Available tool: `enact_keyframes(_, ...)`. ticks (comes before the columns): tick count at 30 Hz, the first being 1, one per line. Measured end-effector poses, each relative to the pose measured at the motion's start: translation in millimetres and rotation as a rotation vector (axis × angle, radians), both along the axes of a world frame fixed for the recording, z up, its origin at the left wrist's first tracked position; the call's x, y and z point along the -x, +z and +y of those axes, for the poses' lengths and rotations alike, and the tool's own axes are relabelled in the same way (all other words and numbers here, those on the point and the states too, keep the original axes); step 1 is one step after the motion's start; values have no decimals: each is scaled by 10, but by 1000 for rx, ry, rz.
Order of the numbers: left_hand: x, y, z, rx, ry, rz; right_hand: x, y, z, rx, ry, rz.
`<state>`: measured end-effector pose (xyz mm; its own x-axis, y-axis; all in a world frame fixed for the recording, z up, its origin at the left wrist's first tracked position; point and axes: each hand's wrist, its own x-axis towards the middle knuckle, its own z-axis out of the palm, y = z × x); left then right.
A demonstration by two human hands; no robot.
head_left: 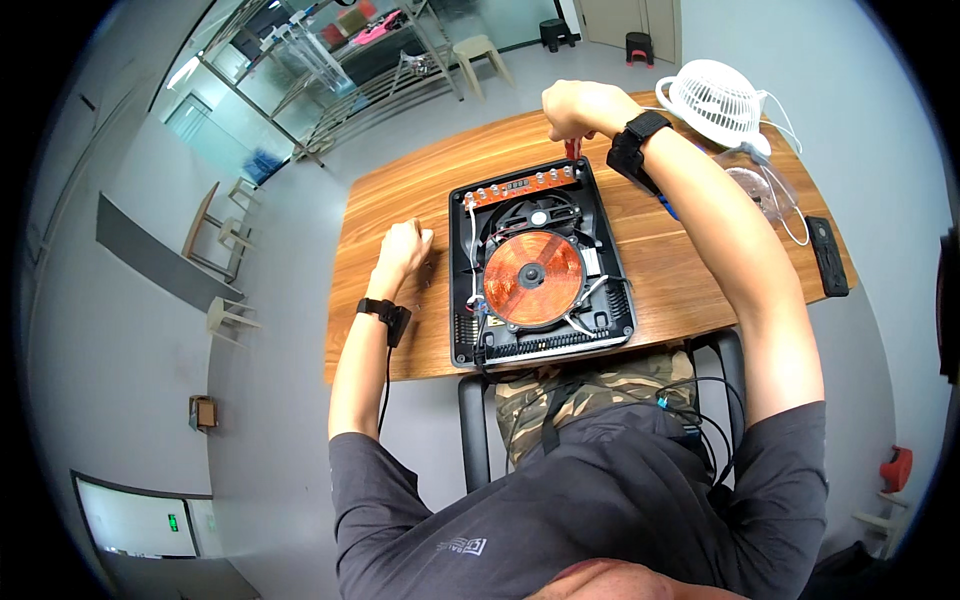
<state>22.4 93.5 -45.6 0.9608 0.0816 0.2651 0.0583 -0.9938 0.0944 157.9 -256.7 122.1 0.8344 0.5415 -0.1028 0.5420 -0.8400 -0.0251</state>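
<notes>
right hand point(583, 107): fingers curled shut around a red-handled screwdriver point(572, 148); only a short red bit of the tool shows just below the fingers, tip end pointing down at the far edge of the cooker.
left hand point(404, 246): closed in a loose fist, knuckles resting on the table point(400, 195); cannot tell whether anything is inside the fist. Just left of the cooker's side wall, not clearly touching it.
induction cooker point(540, 262): opened black housing, top plate off, lying flat between the two hands; its far rim sits right under the right-hand fingers, its left wall just beside the left-hand fingers.
housing contents: copper coil disc point(532, 277) in the middle, nearer the body than the right fingers; black fan point(539, 215) between coil and far rim; orange control board strip point(520, 186) along the far rim, just under the screwdriver; white wires run around the coil.
white fan point(718, 101): on the table right of the right-hand fingers, near the wrist, apart from the cooker.
clear plastic cover point(752, 186): right of the forearm, beyond the fan's cable; cannot tell whether it holds anything.
black remote-like bar point(827, 255): far right table edge, well apart from both hands.
wristbands: black strap on each wrist.
</notes>
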Motion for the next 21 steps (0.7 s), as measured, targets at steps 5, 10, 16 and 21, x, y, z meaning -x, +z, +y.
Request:
enact_keyframes(5,83,295,-96,110,29,59,57,166,-34,45,57,25)
enact_keyframes(10,63,359,-287,68,-209,-82,137,366,-40,-16,177,-29)
enact_keyframes(16,73,435,-866,24,-292,40,404,469,173,-164,465,107)
enact_keyframes(21,34,414,-1064,53,-364,68,626,448,289,-96,552,26)
